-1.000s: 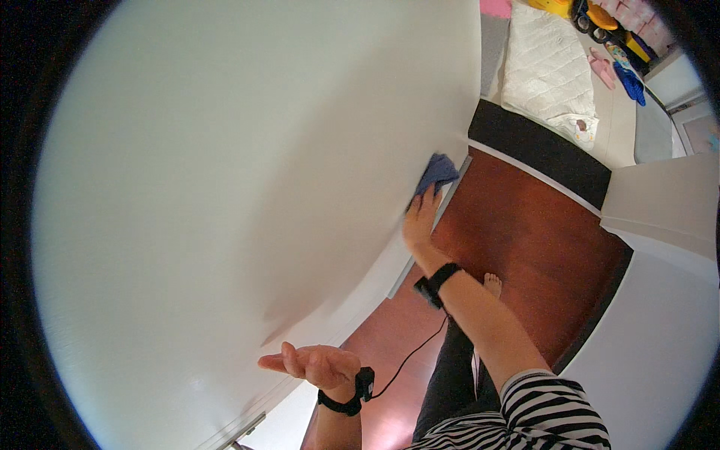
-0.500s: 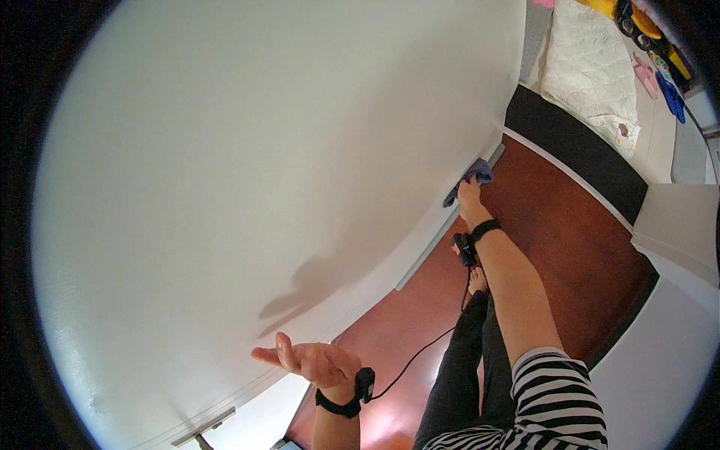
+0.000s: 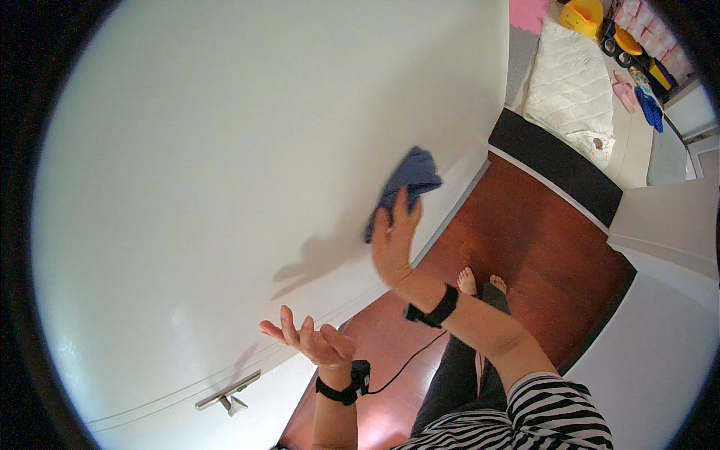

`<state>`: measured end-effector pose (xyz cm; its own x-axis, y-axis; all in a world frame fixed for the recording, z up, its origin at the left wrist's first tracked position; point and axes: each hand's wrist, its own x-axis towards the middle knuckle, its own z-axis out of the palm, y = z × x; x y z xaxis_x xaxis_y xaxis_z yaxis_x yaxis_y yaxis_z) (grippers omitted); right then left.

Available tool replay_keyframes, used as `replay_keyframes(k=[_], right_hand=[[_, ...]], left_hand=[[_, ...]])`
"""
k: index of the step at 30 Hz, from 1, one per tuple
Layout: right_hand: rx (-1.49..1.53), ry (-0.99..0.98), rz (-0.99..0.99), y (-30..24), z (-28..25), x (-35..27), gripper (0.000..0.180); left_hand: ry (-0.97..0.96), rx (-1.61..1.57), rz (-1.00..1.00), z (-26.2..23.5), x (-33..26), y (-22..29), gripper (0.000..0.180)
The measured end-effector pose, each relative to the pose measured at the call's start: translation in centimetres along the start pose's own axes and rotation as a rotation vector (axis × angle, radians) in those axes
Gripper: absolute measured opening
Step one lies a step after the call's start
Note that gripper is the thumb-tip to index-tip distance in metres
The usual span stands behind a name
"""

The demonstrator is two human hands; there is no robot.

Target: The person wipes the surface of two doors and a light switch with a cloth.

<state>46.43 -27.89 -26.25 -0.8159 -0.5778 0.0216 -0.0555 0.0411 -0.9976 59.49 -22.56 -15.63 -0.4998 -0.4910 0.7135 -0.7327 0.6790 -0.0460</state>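
Note:
My right hand (image 3: pixel 394 244) presses a blue cloth (image 3: pixel 409 180) flat against a large white door (image 3: pixel 225 165). The cloth shows above and left of my fingers. My left hand (image 3: pixel 311 341) hovers palm up with its fingers spread, close to the door's lower part and holding nothing. Both wrists wear black bands, and a thin black cable runs from the left one.
A silver lever handle (image 3: pixel 225 394) sticks out of the door at lower left. Below lie a reddish wooden floor (image 3: pixel 555 247), my bare feet (image 3: pixel 480 283), a black threshold strip (image 3: pixel 555 165), a white quilted mat (image 3: pixel 574 86) and colourful toys (image 3: pixel 630 45).
My right hand has brought the blue cloth back from the door's far edge toward the middle of the door. The left hand has stayed palm up in nearly the same place.

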Motion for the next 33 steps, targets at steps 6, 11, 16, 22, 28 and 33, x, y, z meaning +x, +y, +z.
replay_keyframes(k=[6, 11, 16, 22, 28, 33], right_hand=[[0.083, -0.128, -0.458, -10.1, 0.4, -3.7, 0.046], [0.126, -0.053, -0.785, -13.8, 1.0, -4.4, 0.025], [0.020, 0.007, -0.854, -10.0, 0.9, -2.4, 0.024], [-0.121, 0.217, -0.501, 0.2, 1.9, -1.1, 0.040], [-0.169, 0.341, -0.033, 15.1, 2.7, 1.1, 0.050], [-0.150, 0.156, 0.412, 29.8, 2.6, 2.4, 0.054]], left_hand=[[0.020, 0.017, 0.001, -3.7, -0.1, 0.5, 0.030], [0.045, 0.000, -0.006, -6.2, 0.0, 0.1, 0.030], [-0.004, -0.066, 0.025, -5.5, -1.5, -0.3, 0.031], [-0.120, -0.165, 0.105, -2.8, -4.8, -1.8, 0.035], [-0.123, -0.172, 0.178, 0.3, -8.0, -3.3, 0.040], [-0.202, -0.158, 0.183, 0.8, -11.0, -4.7, 0.040]])
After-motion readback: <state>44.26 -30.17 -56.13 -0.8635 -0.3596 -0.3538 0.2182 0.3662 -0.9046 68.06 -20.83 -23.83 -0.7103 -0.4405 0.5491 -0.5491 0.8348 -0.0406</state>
